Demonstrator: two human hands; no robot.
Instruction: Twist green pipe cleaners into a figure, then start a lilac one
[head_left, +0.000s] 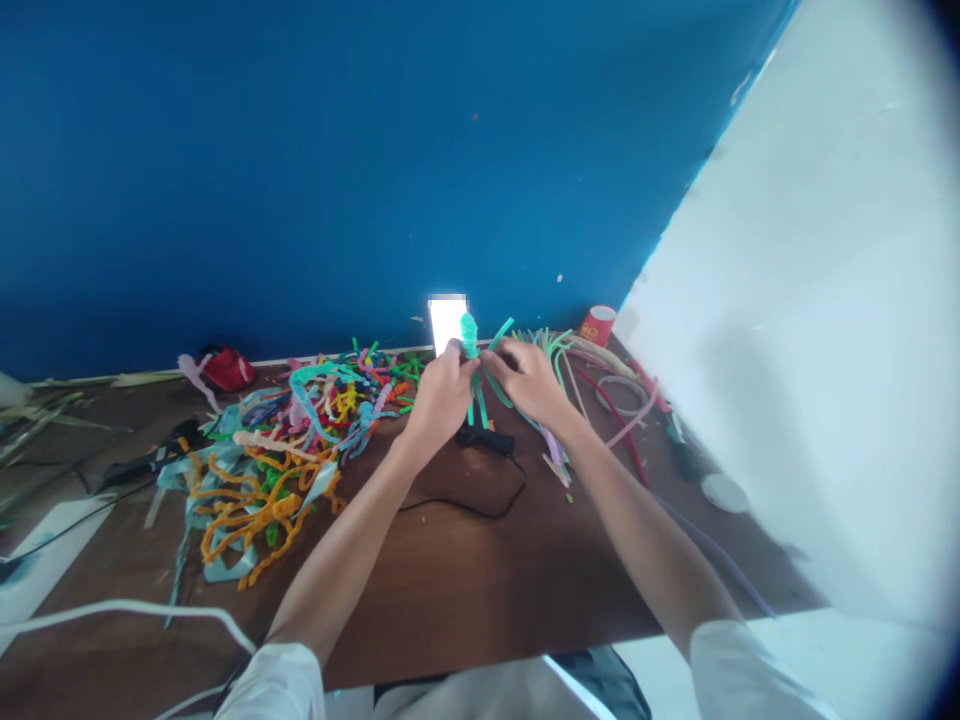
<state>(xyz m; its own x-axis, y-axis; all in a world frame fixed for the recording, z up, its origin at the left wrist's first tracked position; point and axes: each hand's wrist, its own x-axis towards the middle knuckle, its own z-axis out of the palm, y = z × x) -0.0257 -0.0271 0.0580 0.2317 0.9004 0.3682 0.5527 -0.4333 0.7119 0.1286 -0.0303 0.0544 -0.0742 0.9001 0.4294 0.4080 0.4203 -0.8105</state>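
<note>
Above the middle of the table, my left hand point(442, 392) is closed around a mint-green pipe cleaner bundle point(469, 335). Its thick wound top sticks up past my fingers, and several loose strands hang below. Close on the right, my right hand point(529, 378) pinches a mint-green pipe cleaner point(504, 329) whose end points up and right; whether it joins the bundle is hidden by my fingers. Behind my left hand a lit phone point(447, 322) leans upright against the blue wall. Under the hands lies a black corded tool point(486, 440).
A tangled heap of coloured pipe cleaners point(330, 400) spreads over the left, with orange ones point(262, 515) nearest me. Straight green pipe cleaners point(553, 348) lie right of my hands. A red paper cup point(598, 325) stands in the back right corner. A black cord point(480, 515) crosses the table.
</note>
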